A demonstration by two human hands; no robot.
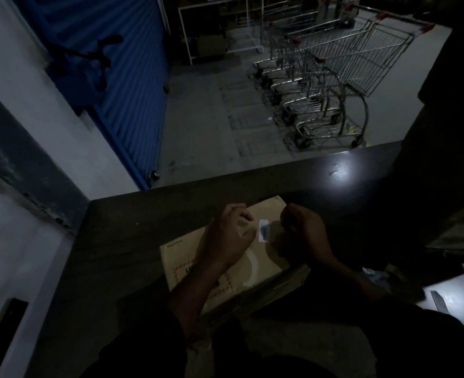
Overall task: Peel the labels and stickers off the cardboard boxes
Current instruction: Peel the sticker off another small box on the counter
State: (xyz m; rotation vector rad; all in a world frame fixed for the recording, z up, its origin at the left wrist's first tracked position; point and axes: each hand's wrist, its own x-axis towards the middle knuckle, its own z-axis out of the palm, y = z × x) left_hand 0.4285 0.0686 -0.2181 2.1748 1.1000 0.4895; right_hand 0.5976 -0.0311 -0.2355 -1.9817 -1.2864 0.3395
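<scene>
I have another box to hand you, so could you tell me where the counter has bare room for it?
Bare counter lies left of the cardboard box, up to the wall-side edge, and beyond it toward the lit far edge. It is crowded at the box, where the left hand and right hand flank the sticker.

No text showing legibly: dark print on flat tan cardboard box (187,264) and small white sticker (264,231) staying too dim, blurred.
</scene>
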